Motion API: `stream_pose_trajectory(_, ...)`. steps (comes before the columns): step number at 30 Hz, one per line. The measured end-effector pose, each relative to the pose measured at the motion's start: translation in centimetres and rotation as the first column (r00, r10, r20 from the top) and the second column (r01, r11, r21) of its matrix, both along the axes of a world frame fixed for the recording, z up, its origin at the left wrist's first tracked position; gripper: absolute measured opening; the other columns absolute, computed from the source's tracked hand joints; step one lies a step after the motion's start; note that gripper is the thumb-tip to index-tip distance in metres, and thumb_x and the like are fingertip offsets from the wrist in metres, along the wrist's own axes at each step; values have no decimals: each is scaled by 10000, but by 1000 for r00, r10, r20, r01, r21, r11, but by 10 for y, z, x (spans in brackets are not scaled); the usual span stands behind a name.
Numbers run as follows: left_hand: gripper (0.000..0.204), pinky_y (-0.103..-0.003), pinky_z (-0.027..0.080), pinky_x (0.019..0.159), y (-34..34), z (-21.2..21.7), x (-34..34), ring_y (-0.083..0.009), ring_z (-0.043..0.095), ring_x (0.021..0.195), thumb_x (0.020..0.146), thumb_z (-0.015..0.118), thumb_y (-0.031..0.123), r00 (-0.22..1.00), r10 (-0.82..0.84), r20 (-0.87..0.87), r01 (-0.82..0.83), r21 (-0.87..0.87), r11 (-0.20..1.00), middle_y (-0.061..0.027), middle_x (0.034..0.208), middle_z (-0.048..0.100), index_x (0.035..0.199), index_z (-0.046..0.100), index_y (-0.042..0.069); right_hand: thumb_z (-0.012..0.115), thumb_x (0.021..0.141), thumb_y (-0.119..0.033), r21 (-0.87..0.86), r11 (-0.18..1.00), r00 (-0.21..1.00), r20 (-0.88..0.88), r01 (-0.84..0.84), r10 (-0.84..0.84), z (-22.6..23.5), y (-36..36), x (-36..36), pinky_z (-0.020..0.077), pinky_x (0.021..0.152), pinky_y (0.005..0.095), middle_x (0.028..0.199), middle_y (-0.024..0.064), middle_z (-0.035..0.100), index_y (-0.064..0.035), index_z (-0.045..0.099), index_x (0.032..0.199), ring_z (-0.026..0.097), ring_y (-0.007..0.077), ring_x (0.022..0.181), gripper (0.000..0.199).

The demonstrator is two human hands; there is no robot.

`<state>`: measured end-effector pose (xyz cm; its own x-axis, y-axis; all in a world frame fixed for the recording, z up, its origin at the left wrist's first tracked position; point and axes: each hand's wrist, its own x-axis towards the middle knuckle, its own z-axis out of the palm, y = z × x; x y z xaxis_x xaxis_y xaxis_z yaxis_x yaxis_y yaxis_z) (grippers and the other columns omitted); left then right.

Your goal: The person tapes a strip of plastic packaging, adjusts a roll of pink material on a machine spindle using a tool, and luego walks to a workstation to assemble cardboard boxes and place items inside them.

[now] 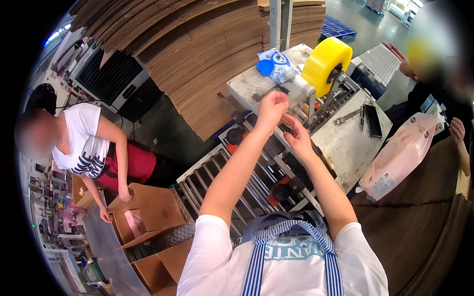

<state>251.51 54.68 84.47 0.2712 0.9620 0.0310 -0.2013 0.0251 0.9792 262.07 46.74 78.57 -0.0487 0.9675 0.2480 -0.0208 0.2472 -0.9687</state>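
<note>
My left hand [270, 111] is over the front of the tape machine, its fingers curled together. Whatever may be between them is too small to make out. Just right of it and slightly nearer is my right hand [299, 138], its thumb and fingers apart. I see nothing in it. Beyond both hands, a large yellow tape roll [320, 66] stands upright on the tape machine's metal frame [312, 107]. Below my forearms runs a roller conveyor [222, 170] with black round knobs [281, 192] along its side.
A blue-and-white plastic packet [279, 66] lies behind my hands. A wrench [348, 116] and a phone [372, 121] rest on the right tabletop. Left, a person [84, 138] reaches toward an open carton [160, 204]. Another person at right is by a pink-white bag [400, 155]. Flattened cardboard [207, 64] is stacked behind.
</note>
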Motion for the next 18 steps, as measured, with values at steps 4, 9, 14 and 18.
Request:
stream_pose_trajectory(4, 423, -305, 434, 801, 10, 32, 3, -174, 547, 906, 711, 660, 97, 931, -122, 345, 194, -184, 964, -98, 987, 557, 1068, 467, -21, 411, 720, 114, -10, 1000, 980, 197, 30, -28, -1, 0, 8, 299, 1013, 271, 1295, 98, 474, 9, 392, 1298, 413, 158, 1230, 588)
stream_pose_trajectory(9, 478, -309, 431, 782, 16, 40, 32, -177, 551, 862, 652, 678, 135, 993, -23, 114, 35, -98, 995, -87, 961, 556, 1040, 450, -25, 455, 687, 26, 5, 993, 938, 327, 120, -115, -25, -1, 20, 361, 983, 312, 1210, 155, 549, -45, 491, 1241, 505, 246, 1152, 559)
stream_pose_trajectory(14, 348, -292, 389, 657, 29, 38, 32, -156, 444, 669, 630, 658, 170, 995, -53, 84, 69, -206, 976, -49, 757, 488, 900, 491, 28, 481, 690, 6, -57, 991, 874, 479, 120, -78, 11, -6, 12, 377, 944, 299, 1157, 168, 573, -36, 491, 1239, 537, 220, 1084, 551)
stream_pose_trajectory(18, 348, -301, 385, 659, 36, 40, 42, -167, 433, 666, 616, 645, 218, 999, -12, 47, 25, -280, 960, -57, 726, 463, 877, 505, 35, 495, 714, 31, -23, 996, 962, 263, 88, -79, 28, 1, 2, 334, 978, 289, 1228, 138, 522, 2, 438, 1262, 483, 185, 1145, 552)
